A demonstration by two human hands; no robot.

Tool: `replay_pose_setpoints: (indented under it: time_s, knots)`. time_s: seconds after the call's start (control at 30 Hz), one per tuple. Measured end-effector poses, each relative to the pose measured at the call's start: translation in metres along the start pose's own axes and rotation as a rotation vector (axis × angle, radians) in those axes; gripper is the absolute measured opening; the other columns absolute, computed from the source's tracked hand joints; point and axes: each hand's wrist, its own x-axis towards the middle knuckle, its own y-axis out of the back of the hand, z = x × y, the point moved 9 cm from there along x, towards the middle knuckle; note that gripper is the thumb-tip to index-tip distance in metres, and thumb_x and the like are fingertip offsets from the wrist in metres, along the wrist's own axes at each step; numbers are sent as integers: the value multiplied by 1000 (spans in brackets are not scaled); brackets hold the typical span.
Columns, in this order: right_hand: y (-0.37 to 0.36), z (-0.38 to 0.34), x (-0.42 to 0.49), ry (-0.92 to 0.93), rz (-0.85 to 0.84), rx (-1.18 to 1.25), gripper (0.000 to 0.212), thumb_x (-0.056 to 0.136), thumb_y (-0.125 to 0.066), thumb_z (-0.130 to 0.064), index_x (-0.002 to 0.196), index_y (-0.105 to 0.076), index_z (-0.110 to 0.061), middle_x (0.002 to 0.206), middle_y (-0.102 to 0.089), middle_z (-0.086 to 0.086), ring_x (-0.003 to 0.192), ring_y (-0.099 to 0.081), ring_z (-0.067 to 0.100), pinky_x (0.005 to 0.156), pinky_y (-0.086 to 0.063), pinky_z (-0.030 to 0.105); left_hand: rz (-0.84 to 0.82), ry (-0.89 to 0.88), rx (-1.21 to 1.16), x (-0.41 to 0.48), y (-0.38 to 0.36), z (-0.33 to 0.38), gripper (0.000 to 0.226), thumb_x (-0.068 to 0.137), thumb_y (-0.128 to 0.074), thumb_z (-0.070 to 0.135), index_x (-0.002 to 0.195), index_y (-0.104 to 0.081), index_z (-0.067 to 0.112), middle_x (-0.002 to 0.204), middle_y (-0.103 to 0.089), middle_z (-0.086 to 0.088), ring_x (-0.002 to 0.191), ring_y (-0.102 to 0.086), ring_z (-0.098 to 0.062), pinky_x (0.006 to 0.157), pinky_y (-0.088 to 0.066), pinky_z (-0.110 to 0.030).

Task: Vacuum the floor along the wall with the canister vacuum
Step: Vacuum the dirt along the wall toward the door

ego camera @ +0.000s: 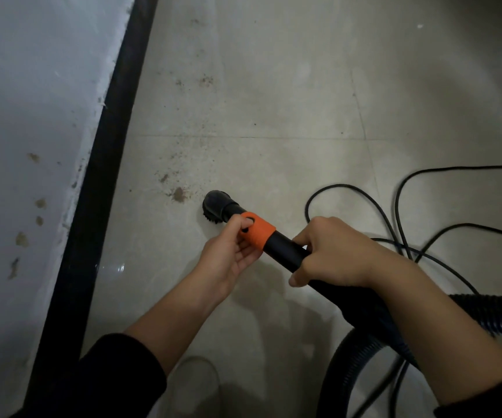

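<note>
One stained, pale grey plaster wall [26,101] fills the left of the frame. A black skirting strip [99,182] runs along its foot, slanting from the upper middle down to the lower left. Just right of it lies the pale beige tiled floor [274,101], with brown dirt patches [179,194] scattered from the upper middle to the centre.

The round black brush nozzle [215,206] sits on or just over the tiles beside the nearest patch, with a strip of floor between it and the skirting. Behind the nozzle, the left hand [228,260] pinches the orange collar [258,233] between thumb and fingertips. Further right, the right hand [331,251] has its grip wrapped firmly round the black vacuum tube [286,247].

A thin black power cable [394,206] loops over the tiles at the right. The ribbed black hose [491,315] curls through the lower right corner. The canister itself is out of view.

The step in hand looks like setting or steadying the collar, with the sweep barely started, since dirt lies ahead of the nozzle. The next move calls for guiding the brush left onto the nearest patch. It then needs to work up the frame close beside the skirting, with the cable and hose kept clear behind.
</note>
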Motion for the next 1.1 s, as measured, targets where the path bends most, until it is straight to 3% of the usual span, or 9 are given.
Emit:
replay_pose_setpoints:
  time_s: [0.4,0.6,0.8,1.1]
  knots:
    - [0,-3,26,8,43,51,20,66,-82,-26,77,-71,-13,63,-63,4,61,-63,21,52,-42,24,6,-85,92,28,5,24,26,87,-64,24,107,-63,7,99,-69,-10,82,-70,-15,62,-57,-23]
    - [2,-18,31,23,78,14,27,71,-80,-27,89,-67,-11,72,-63,5,69,-65,22,61,-50,30,37,-168,70,33,9,35,22,87,-64,24,103,-64,9,94,-70,-8,83,-69,-15,62,-56,-23]
    - [-5,-33,25,46,124,-105,31,78,-73,-29,71,-45,-19,68,-50,0,59,-51,15,52,-37,27,29,-207,51,28,17,37,24,88,-63,24,106,-64,8,94,-70,-8,83,-69,-14,61,-56,-22]
    - [-29,-47,19,64,125,-118,29,81,-70,-27,72,-43,-19,72,-52,2,60,-51,16,53,-37,27,51,-199,60,16,43,33,27,87,-64,25,107,-64,6,94,-69,-8,80,-69,-14,60,-56,-22]
